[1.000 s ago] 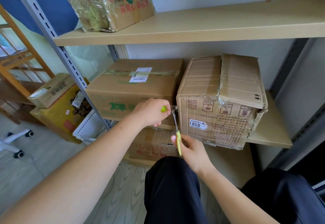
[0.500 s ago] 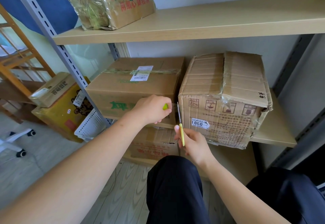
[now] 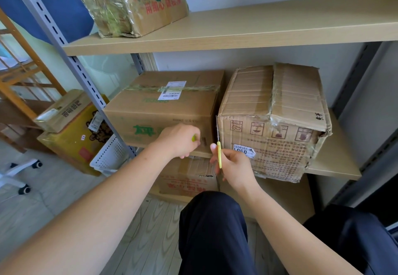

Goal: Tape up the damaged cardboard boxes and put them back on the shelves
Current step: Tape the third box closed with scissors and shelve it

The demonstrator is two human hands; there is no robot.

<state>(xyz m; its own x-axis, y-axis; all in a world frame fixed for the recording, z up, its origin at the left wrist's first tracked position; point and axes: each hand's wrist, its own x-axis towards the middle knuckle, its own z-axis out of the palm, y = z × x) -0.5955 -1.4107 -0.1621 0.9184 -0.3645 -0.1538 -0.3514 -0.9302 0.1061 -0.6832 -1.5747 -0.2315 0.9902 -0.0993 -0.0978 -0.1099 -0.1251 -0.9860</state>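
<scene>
Your right hand (image 3: 234, 168) has its fingers curled round the yellow handle of a pair of scissors (image 3: 218, 145), with the thin blades pointing up into the narrow gap between the two boxes on the middle shelf (image 3: 336, 167). Your left hand (image 3: 179, 140) is closed over something small and yellow-green (image 3: 194, 138) at its fingertips; what it is cannot be told. That hand sits against the front face of the left box (image 3: 163, 110), near its lower right corner.

The damaged box (image 3: 273, 121) stands just beside the scissor blades, on the right of the gap. Its top flaps are creased and wrapped in clear tape, its right front corner is crushed, and its front lower edge overhangs the shelf lip. The left box, with a white label and a green strap across its top, stands almost touching it.

To the right of the damaged box a strip of bare shelf runs to the grey upright. Above, the upper shelf (image 3: 258, 26) carries a plastic-wrapped box (image 3: 133, 3) at its left end, the rest of the board open. Below the hands another carton (image 3: 187, 179) sits on the lowest level.

Your dark-trousered knees are close to the shelving, over a pale wood-grain floor (image 3: 150, 231). Left of the frame stand a yellow box (image 3: 71, 143), a white basket (image 3: 109, 156) and a wooden rack (image 3: 25, 67).
</scene>
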